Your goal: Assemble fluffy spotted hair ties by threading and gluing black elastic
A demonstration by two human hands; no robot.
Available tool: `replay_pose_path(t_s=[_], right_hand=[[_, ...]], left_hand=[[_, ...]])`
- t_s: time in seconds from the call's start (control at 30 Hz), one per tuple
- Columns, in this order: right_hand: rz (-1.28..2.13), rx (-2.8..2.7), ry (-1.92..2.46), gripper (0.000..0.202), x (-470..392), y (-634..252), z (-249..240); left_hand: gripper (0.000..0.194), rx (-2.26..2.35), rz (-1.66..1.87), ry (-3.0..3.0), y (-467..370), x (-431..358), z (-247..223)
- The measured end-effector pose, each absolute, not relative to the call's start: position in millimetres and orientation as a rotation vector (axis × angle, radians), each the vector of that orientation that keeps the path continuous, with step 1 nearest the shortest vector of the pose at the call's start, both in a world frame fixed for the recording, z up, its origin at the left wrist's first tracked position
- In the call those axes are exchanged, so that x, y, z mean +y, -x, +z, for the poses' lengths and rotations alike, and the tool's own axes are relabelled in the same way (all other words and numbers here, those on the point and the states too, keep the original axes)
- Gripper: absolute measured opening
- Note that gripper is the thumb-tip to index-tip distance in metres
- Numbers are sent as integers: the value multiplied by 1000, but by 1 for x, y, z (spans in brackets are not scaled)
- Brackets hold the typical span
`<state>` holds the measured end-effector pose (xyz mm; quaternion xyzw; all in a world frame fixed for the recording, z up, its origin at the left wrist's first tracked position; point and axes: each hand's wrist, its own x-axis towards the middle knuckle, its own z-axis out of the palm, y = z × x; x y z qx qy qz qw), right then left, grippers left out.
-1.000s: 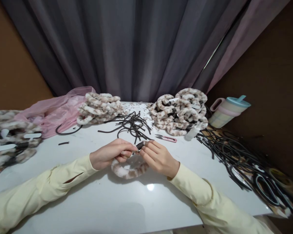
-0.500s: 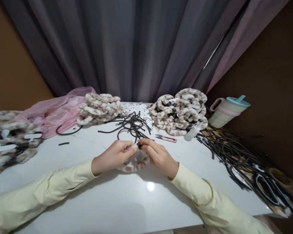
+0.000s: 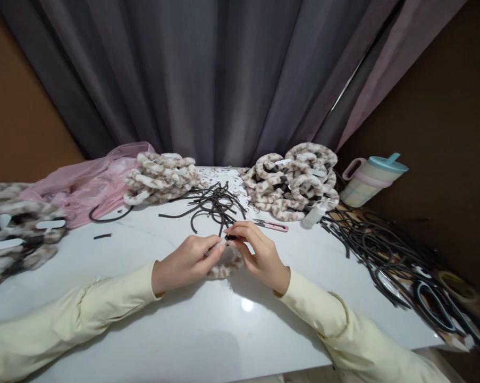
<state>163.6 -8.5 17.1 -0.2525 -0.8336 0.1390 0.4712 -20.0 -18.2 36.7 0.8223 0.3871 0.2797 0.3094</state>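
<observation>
A white and brown fluffy ring [image 3: 224,269] hangs between my two hands, just over the white table [image 3: 184,330]. My left hand [image 3: 190,260] pinches the ring's white fluffy end between thumb and fingers. On the other side, my right hand [image 3: 261,255] has its fingertips closed on a small black piece [image 3: 229,237] at the gap of the ring. The fingertips of both hands nearly meet there. Just beyond them lies a loose pile of dark cords [image 3: 219,205].
Fluffy rings are heaped at back left [image 3: 162,178], back right [image 3: 295,183] and far left [image 3: 44,255]. Pink snips [image 3: 275,226], a small bottle [image 3: 314,215], a lidded cup [image 3: 367,183], tangled cords [image 3: 367,244] and a pink bag [image 3: 84,186] surround the work spot.
My left hand has turned slightly and covers more of the ring's left side. The fingers of my right hand have shifted and arch higher over the black piece. The view has moved slightly.
</observation>
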Motion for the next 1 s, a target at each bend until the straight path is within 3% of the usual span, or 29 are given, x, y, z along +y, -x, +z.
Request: replay_pose_path(t_s=[0.17, 0.47, 0.67, 0.77, 0.87, 1.0], right_hand=[[407, -2014, 685, 21, -9, -165, 17], [557, -2005, 749, 51, -8, -168, 19], [340, -2078, 728, 49, -7, -172, 17], [271, -2183, 718, 44, -8, -171, 16], [254, -2289, 693, 41, -8, -170, 14], [342, -2423, 707, 38, -5, -171, 13]], left_hand=[[20, 968, 752, -2296, 22, -20, 31], [20, 908, 802, -2514, 24, -20, 23], [20, 956, 663, -1959, 23, -13, 40], [31, 854, 539, -1603, 23, -3, 47], [41, 813, 427, -1453, 20, 5, 43], [39, 750, 336, -1350, 15, 9, 25]])
